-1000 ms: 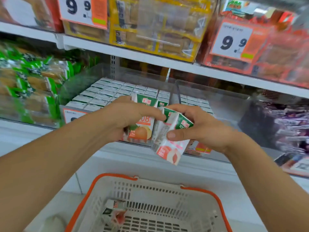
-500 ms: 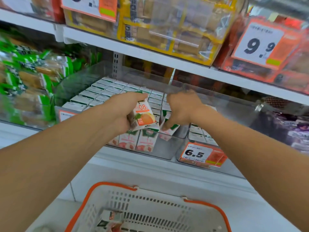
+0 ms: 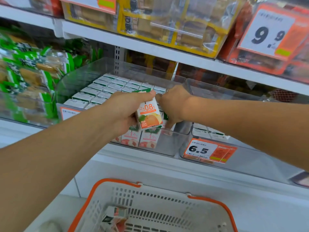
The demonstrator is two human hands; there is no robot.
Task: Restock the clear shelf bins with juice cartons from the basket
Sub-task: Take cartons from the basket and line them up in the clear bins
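Note:
A clear shelf bin holds rows of juice cartons, with peach cartons standing at its front. My left hand grips an orange juice carton just above the front row. Beside it, my right hand reaches down into the bin's front right corner. Its fingers are curled round a green-topped carton that the hand mostly hides. The white basket with an orange rim sits below, and one carton lies in it.
A second clear bin to the right carries a 6.5 price tag and a few cartons. Green snack packs fill the left of the shelf. The upper shelf overhangs close above the bins.
Both hands have moved forward from above the basket to the bin. My right hand has lowered its cartons into the front right corner, while the left still holds the orange carton.

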